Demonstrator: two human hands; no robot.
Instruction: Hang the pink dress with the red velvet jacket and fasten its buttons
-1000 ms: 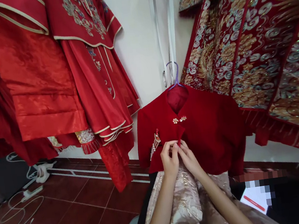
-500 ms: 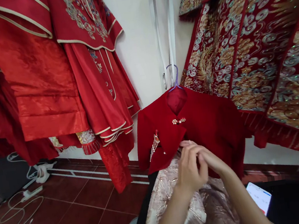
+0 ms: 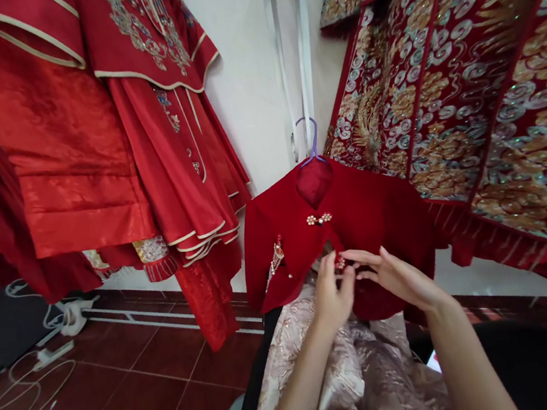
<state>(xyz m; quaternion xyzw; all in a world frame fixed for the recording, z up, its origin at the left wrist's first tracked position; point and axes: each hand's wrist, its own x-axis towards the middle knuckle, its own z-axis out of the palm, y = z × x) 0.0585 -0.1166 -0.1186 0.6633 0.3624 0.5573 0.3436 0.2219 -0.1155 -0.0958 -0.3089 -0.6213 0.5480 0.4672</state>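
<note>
A small red velvet jacket (image 3: 376,218) hangs on a purple hanger (image 3: 309,141) against the white wall. It has a pearl clasp (image 3: 318,219) at the collar and a beaded tassel brooch (image 3: 277,257) on its left side. My left hand (image 3: 333,294) and my right hand (image 3: 396,276) meet at the jacket's front opening below the collar clasp. Both pinch a second small fastening (image 3: 342,263) between their fingertips. Under the jacket hangs a pale pink sequinned skirt (image 3: 356,375).
Red satin robes (image 3: 93,134) hang at the left, and dark red gowns with gold embroidery (image 3: 465,92) at the right. White cables (image 3: 21,393) and a power strip lie on the red tiled floor. A dark surface sits at the lower right.
My hands rose from the jacket's hem to the fastening below the collar clasp, and the front flap that was pulled open now lies closer together. The view drifted slightly.
</note>
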